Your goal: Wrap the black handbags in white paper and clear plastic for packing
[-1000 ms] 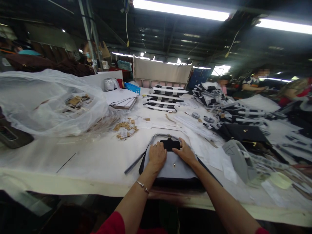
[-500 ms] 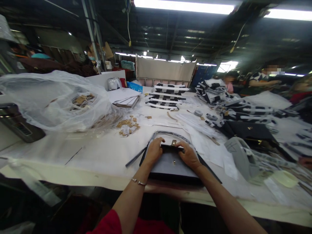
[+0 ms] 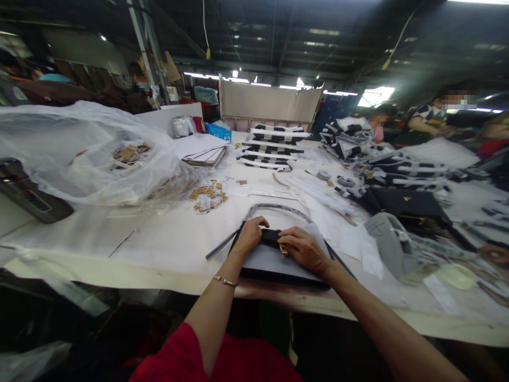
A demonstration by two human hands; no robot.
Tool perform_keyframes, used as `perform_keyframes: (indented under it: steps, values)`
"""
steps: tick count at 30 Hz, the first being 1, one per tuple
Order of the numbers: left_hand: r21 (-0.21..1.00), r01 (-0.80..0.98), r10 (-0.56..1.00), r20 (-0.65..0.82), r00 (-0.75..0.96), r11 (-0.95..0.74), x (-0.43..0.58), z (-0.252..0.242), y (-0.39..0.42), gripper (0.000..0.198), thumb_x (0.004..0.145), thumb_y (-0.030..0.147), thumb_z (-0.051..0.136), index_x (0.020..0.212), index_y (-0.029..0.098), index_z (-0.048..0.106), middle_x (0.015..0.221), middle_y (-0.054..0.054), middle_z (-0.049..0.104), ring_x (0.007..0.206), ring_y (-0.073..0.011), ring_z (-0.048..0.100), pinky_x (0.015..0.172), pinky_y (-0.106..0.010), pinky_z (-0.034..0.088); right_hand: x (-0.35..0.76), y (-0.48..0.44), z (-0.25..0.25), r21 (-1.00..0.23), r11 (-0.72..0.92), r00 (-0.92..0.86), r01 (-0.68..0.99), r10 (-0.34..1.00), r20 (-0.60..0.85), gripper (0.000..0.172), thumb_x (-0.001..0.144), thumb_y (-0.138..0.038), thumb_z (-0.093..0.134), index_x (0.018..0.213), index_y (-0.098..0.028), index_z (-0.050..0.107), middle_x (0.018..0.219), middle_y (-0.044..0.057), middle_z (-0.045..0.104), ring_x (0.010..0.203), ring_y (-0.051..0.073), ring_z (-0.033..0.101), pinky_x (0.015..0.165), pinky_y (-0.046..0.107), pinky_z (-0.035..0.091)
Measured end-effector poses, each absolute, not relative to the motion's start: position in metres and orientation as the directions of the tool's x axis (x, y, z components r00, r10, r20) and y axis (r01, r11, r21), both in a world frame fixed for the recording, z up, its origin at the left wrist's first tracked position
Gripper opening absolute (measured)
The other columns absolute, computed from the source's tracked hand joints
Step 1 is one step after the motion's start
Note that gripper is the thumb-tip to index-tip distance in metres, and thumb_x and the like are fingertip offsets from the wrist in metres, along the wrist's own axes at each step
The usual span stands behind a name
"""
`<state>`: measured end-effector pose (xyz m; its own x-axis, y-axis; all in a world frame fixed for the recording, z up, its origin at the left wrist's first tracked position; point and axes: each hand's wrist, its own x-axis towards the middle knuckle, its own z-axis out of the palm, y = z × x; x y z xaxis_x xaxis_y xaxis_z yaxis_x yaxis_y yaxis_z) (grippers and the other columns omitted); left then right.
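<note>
A black handbag (image 3: 260, 261) lies on the table edge in front of me, a pale sheet covering its front. Its handle (image 3: 278, 207), wrapped in clear film, arches away on the far side. My left hand (image 3: 250, 234) grips the left part of the black flap (image 3: 270, 236), fingers curled over the top. At the flap's middle, my right hand (image 3: 305, 249) has its fingers closed on the gold clasp (image 3: 282, 249), which points down against the pale front. The right thumb is mostly hidden. A dark strap (image 3: 220, 246) sticks out to the left of the bag.
Brown tags (image 3: 209, 196) lie in a pile beyond my left hand, near a big clear plastic bag (image 3: 79, 159). Wrapped bundles (image 3: 274, 146) stand at the back. To the right are a grey shaped piece (image 3: 387, 244) and another black bag (image 3: 409, 204). Other people work behind.
The flap and its gold clasp have turned down toward the bag's front. My right hand has moved from the flap's right edge onto the clasp; my left stays on the flap.
</note>
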<state>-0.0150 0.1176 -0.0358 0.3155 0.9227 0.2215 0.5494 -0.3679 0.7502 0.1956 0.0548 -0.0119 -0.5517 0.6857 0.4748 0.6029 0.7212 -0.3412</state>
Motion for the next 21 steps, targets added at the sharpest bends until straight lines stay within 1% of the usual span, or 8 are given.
perform_keyframes:
  steps: [3, 5, 7, 11, 13, 17, 21]
  values:
    - [0.747, 0.559, 0.927, 0.219, 0.304, -0.36, -0.014, -0.036, 0.117, 0.045, 0.062, -0.002, 0.038, 0.087, 0.017, 0.07, 0.09, -0.005, 0.072, 0.092, -0.0198, 0.065, 0.085, -0.03, 0.048, 0.198, 0.049, 0.0, -0.316, 0.741, -0.639, 0.592, 0.671, 0.376, 0.022, 0.092, -0.022, 0.052, 0.105, -0.026, 0.07, 0.112, 0.007, 0.069, 0.104, 0.021, 0.062, 0.092, 0.038, 0.053]
    - [0.738, 0.571, 0.929, 0.221, 0.298, -0.359, -0.014, -0.035, 0.116, 0.043, 0.064, -0.002, 0.038, 0.086, 0.017, 0.07, 0.086, -0.005, 0.071, 0.088, -0.02, 0.064, 0.082, -0.029, 0.048, 0.2, 0.046, 0.005, -0.298, 0.743, -0.664, 0.6, 0.67, 0.332, 0.022, 0.091, -0.021, 0.054, 0.106, -0.025, 0.069, 0.116, 0.007, 0.068, 0.108, 0.021, 0.062, 0.095, 0.039, 0.052]
    - [0.729, 0.584, 0.93, 0.221, 0.293, -0.357, -0.013, -0.035, 0.115, 0.043, 0.065, -0.002, 0.038, 0.086, 0.017, 0.071, 0.084, -0.005, 0.071, 0.085, -0.0197, 0.064, 0.081, -0.029, 0.047, 0.201, 0.042, 0.006, -0.287, 0.748, -0.671, 0.599, 0.664, 0.329, 0.022, 0.092, -0.022, 0.054, 0.108, -0.025, 0.069, 0.118, 0.008, 0.068, 0.111, 0.022, 0.062, 0.097, 0.04, 0.052]
    - [0.714, 0.603, 0.932, 0.223, 0.285, -0.355, -0.012, -0.035, 0.115, 0.043, 0.067, -0.003, 0.039, 0.087, 0.018, 0.071, 0.084, -0.004, 0.071, 0.083, -0.0192, 0.064, 0.08, -0.028, 0.046, 0.203, 0.037, -0.002, -0.307, 0.775, -0.652, 0.553, 0.632, 0.419, 0.026, 0.095, -0.023, 0.051, 0.115, -0.025, 0.069, 0.119, 0.008, 0.069, 0.112, 0.021, 0.063, 0.098, 0.04, 0.053]
    - [0.708, 0.612, 0.933, 0.223, 0.281, -0.353, -0.012, -0.035, 0.114, 0.042, 0.068, -0.003, 0.04, 0.087, 0.018, 0.072, 0.084, -0.005, 0.072, 0.083, -0.0194, 0.064, 0.079, -0.028, 0.046, 0.203, 0.035, -0.004, -0.323, 0.775, -0.646, 0.543, 0.631, 0.43, 0.029, 0.096, -0.023, 0.05, 0.12, -0.026, 0.067, 0.118, 0.007, 0.07, 0.112, 0.021, 0.064, 0.097, 0.038, 0.055]
    - [0.697, 0.625, 0.935, 0.222, 0.277, -0.351, -0.011, -0.037, 0.115, 0.042, 0.07, -0.003, 0.04, 0.087, 0.018, 0.072, 0.084, -0.005, 0.072, 0.081, -0.0197, 0.064, 0.077, -0.028, 0.045, 0.206, 0.034, -0.003, -0.335, 0.758, -0.663, 0.56, 0.652, 0.367, 0.031, 0.097, -0.023, 0.048, 0.121, -0.029, 0.067, 0.12, 0.004, 0.07, 0.113, 0.02, 0.065, 0.1, 0.038, 0.053]
    - [0.689, 0.631, 0.933, 0.226, 0.279, -0.356, -0.011, -0.038, 0.117, 0.042, 0.071, -0.003, 0.04, 0.088, 0.018, 0.072, 0.083, -0.004, 0.071, 0.081, -0.0189, 0.064, 0.077, -0.026, 0.045, 0.206, 0.032, 0.003, -0.326, 0.753, -0.703, 0.572, 0.654, 0.28, 0.036, 0.095, -0.02, 0.047, 0.127, -0.023, 0.064, 0.126, 0.006, 0.067, 0.119, 0.021, 0.061, 0.106, 0.039, 0.049]
